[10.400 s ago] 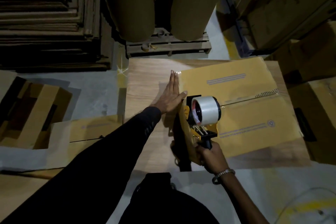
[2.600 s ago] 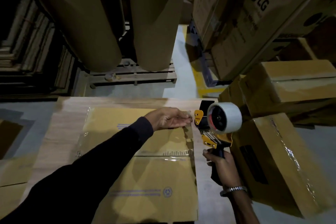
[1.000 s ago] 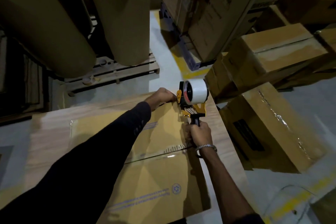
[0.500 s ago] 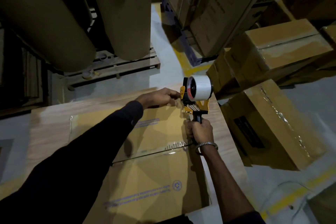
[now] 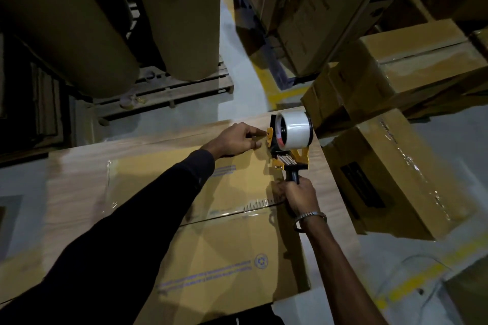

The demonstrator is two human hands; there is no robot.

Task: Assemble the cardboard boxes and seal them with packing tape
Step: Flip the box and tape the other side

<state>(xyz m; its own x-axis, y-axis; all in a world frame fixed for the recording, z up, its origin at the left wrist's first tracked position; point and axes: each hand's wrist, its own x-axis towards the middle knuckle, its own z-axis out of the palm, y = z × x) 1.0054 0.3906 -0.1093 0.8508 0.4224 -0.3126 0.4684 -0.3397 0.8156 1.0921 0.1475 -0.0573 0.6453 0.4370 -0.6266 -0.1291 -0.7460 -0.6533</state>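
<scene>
A: Nearest first. What's on the table?
B: Flat cardboard box [image 5: 227,253] lying on the wooden table [image 5: 79,163], clear tape along its middle seam, blue print near the close edge.

A: Right hand?
B: Right hand [image 5: 299,194] wrapped round the black handle of the tape dispenser [image 5: 289,145], over the box's right edge. Metal bracelet [image 5: 310,217] on that wrist.

A: Dispenser position?
B: Upright at the box's far right corner, yellow frame, clear tape roll [image 5: 297,129] on top.

A: Left hand?
B: Left hand [image 5: 237,138], dark sleeve, reaches across the box; thumb and fingers pinched together right at the dispenser's front end. Can't tell whether tape is between them.

A: Further back?
B: Taped brown cartons [image 5: 396,185] stacked just right of the table, two big brown paper rolls [image 5: 184,16] standing on a wooden pallet [image 5: 169,90] beyond.
</scene>
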